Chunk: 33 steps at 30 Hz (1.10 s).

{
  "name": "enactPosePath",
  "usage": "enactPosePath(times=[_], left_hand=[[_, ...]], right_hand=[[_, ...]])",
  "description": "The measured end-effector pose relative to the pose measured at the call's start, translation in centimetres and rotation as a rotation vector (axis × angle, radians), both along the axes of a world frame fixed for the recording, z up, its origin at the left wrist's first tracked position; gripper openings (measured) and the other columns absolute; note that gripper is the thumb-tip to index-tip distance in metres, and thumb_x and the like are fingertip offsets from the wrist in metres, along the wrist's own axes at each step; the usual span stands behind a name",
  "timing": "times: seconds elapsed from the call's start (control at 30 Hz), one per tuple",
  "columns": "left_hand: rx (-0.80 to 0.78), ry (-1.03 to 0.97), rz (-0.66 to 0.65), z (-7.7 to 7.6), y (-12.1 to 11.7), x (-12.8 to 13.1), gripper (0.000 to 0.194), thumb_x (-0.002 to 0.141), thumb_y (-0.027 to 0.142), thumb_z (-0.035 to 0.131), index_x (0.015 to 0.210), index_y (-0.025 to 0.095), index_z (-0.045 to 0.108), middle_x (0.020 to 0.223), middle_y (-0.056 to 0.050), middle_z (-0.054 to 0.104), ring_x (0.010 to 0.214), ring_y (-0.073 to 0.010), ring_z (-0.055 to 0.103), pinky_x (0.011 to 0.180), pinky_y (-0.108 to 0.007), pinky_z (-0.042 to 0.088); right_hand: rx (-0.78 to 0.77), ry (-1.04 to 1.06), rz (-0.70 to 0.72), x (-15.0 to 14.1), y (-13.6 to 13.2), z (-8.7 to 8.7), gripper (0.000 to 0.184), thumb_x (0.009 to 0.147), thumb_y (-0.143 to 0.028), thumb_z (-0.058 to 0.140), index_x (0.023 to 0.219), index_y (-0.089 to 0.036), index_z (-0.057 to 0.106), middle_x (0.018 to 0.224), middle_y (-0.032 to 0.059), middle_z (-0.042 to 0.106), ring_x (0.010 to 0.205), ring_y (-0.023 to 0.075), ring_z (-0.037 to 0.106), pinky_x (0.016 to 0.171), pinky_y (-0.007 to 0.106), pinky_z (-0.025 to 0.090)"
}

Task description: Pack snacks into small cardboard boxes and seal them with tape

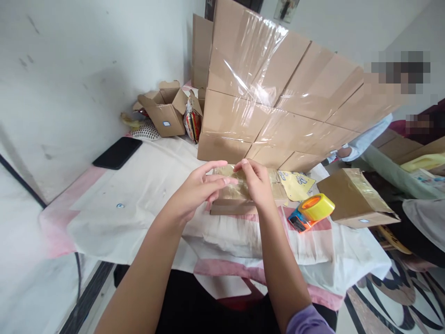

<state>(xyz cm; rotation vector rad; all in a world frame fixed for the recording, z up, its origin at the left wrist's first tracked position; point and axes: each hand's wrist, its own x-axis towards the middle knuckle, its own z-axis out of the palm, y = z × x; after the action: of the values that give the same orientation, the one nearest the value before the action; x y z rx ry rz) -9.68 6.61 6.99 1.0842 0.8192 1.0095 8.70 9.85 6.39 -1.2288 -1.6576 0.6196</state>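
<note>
Through the head camera I have the left hand (200, 185) over the flat cardboard box (234, 208), thumb and index finger parted, nothing visible between them. My right hand (256, 182) curls above it, fingertips close together; from here I can't tell whether they pinch anything. The box lies on the tablecloth (156, 208), left of the tape dispenser (311, 211).

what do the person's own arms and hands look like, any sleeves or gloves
Both the left hand and the right hand are ungloved, with no watch or bracelet showing at the wrists. The forearms are bare where they show. A purple sleeve covers the right arm near the bottom edge of the picture; no left sleeve is in view.
</note>
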Motion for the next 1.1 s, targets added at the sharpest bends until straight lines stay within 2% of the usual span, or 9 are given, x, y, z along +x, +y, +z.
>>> enactPosePath(times=[0.27, 0.4, 0.53, 0.7, 0.83, 1.0, 1.1], left_hand=[[0.057, -0.239, 0.157, -0.8, 0.2, 1.9, 0.044, 0.08, 0.026, 0.075, 0.12, 0.019, 0.058, 0.096, -0.008, 0.078, 0.048, -0.0023, 0.037, 0.048, -0.019, 0.03], [0.072, -0.306, 0.218, -1.3, 0.3, 2.3, 0.038, 0.08, 0.025, 0.074, 0.114, 0.019, 0.059, 0.094, -0.006, 0.077, 0.046, -0.0021, 0.037, 0.045, -0.019, 0.026], [0.095, -0.345, 0.249, -1.5, 0.3, 2.7, 0.035, 0.08, 0.024, 0.073, 0.111, 0.02, 0.058, 0.093, -0.005, 0.077, 0.045, -0.0027, 0.039, 0.044, -0.019, 0.026], [0.166, -0.359, 0.258, -1.7, 0.1, 3.0, 0.029, 0.081, 0.025, 0.072, 0.107, 0.022, 0.059, 0.098, -0.004, 0.078, 0.047, -0.0031, 0.043, 0.046, -0.02, 0.032], [0.151, -0.303, 0.228, -1.3, 0.0, 2.8, 0.023, 0.081, 0.028, 0.071, 0.1, 0.021, 0.059, 0.102, -0.005, 0.077, 0.046, -0.0031, 0.043, 0.046, -0.021, 0.031], [0.175, -0.288, 0.243, -0.7, 0.0, 2.2, 0.024, 0.079, 0.033, 0.071, 0.095, 0.022, 0.058, 0.104, -0.005, 0.077, 0.046, -0.0035, 0.043, 0.046, -0.023, 0.031], [0.175, -0.271, 0.231, -0.7, 0.1, 1.9, 0.022, 0.082, 0.034, 0.07, 0.096, 0.022, 0.058, 0.104, -0.005, 0.077, 0.046, -0.0035, 0.045, 0.045, -0.022, 0.028]], right_hand=[[0.181, 0.037, 0.156, 0.5, -1.0, 0.1, 0.038, 0.099, -0.051, 0.051, 0.085, -0.022, 0.071, 0.088, 0.0027, 0.072, 0.089, 0.0202, 0.066, 0.087, 0.034, 0.048], [0.181, -0.003, 0.178, 0.5, -1.3, -0.1, 0.016, 0.09, -0.039, 0.069, 0.09, -0.023, 0.069, 0.091, 0.0011, 0.072, 0.089, 0.019, 0.067, 0.086, 0.032, 0.05], [0.168, -0.029, 0.176, 0.2, -1.2, -0.2, 0.005, 0.091, -0.026, 0.066, 0.091, -0.022, 0.068, 0.09, 0.0, 0.071, 0.087, 0.0162, 0.066, 0.082, 0.028, 0.05], [0.137, -0.035, 0.112, 0.1, -1.0, -0.1, 0.009, 0.092, -0.024, 0.061, 0.09, -0.021, 0.069, 0.085, -0.0009, 0.07, 0.077, 0.0136, 0.062, 0.07, 0.025, 0.046], [0.095, -0.069, 0.047, -0.1, -1.1, -0.1, 0.013, 0.092, -0.026, 0.059, 0.092, -0.021, 0.071, 0.082, -0.0011, 0.069, 0.067, 0.0123, 0.055, 0.062, 0.025, 0.042], [-0.001, 0.014, 0.088, -0.3, -0.9, 0.0, 0.022, 0.094, -0.04, 0.061, 0.091, -0.02, 0.07, 0.08, 0.0007, 0.068, 0.071, 0.0142, 0.058, 0.067, 0.026, 0.045], [-0.02, 0.06, 0.125, -0.4, -0.7, 0.0, 0.024, 0.093, -0.042, 0.063, 0.091, -0.019, 0.07, 0.082, 0.0014, 0.068, 0.073, 0.0145, 0.059, 0.068, 0.026, 0.046]])
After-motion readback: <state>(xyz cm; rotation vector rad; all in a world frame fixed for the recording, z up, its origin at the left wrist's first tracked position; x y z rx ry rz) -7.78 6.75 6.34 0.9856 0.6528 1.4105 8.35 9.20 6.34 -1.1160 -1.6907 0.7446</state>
